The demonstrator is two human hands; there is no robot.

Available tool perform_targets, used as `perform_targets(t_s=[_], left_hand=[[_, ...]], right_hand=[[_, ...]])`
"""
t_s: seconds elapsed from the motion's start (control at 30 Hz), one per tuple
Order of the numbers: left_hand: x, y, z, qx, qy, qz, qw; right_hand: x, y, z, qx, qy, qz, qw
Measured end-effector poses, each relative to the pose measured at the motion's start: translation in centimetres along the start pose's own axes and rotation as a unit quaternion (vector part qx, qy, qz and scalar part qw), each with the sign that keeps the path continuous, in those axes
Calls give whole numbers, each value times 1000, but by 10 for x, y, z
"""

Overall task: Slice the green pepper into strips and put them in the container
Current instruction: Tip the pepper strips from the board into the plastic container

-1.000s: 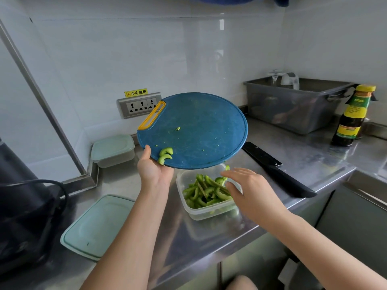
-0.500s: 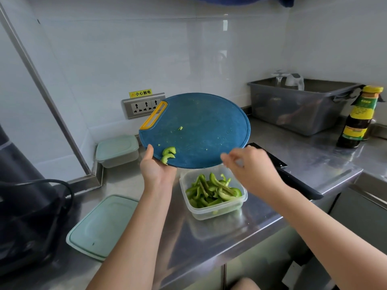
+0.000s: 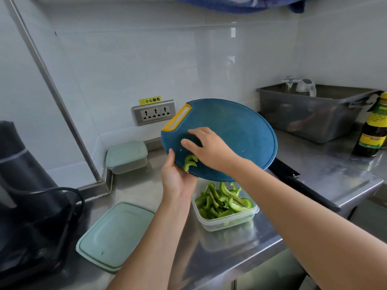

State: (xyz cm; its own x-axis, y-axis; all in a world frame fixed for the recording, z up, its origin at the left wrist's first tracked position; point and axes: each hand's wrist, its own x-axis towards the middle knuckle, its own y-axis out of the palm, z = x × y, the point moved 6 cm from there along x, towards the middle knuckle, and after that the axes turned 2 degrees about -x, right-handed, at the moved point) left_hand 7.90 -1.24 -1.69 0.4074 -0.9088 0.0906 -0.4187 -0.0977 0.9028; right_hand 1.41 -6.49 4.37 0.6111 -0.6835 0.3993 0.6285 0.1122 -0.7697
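Green pepper strips [image 3: 225,203] lying heaped in the clear plastic container [image 3: 228,219], filling it near to the rim. Container sitting open on the steel counter [image 3: 326,170], directly below the lower edge of the blue cutting board [image 3: 236,132]. Two more green strips [image 3: 190,162] clinging to the board's lower left face, just above the container. Board being held tilted over the container, yellow handle slot uppermost. Left hand [image 3: 176,176] gripping the board's lower left edge, thumb lying on the face, remaining fingers hidden behind it. Right hand [image 3: 209,149] resting flat against the board face, fingers extended and slightly spread, holding nothing, palm edge touching the two clinging strips. Pale green lid [image 3: 116,235] lying flat on the counter, left of the container and apart from it. Second small container [image 3: 126,156], closed with its own pale green lid, standing behind and left of the open one, against the wall; contents not discernible. Black knife [image 3: 303,189] lying on the counter right of the container, partly under the board. Grey tub [image 3: 312,116] standing far right of the container, holding glassware. Dark sauce bottle [image 3: 372,132] standing beside the tub.
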Motion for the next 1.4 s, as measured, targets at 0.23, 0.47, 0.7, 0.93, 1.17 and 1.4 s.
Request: perform_targets(t_s=[0.23,0.47,0.7,0.93,1.17,1.4], left_hand=[[-4,1,2,-5,-5,3,1000],[-3,8,-2,28,-1,33,999],[-2,9,-9,37,18,52,998],[1,4,-13,16,18,34,999],[1,2,-17,25,19,38,999],[2,-1,-28,7,44,24,999]], right_hand=[[-31,4,17,9,-114,-39,993],[-72,-17,5,-39,-203,-36,978],[-93,-34,2,17,-181,-14,983],[-20,-39,-6,-90,-109,-39,989],[-9,-20,-16,-129,-129,-17,983],[-83,-18,0,-105,-237,-1,966]])
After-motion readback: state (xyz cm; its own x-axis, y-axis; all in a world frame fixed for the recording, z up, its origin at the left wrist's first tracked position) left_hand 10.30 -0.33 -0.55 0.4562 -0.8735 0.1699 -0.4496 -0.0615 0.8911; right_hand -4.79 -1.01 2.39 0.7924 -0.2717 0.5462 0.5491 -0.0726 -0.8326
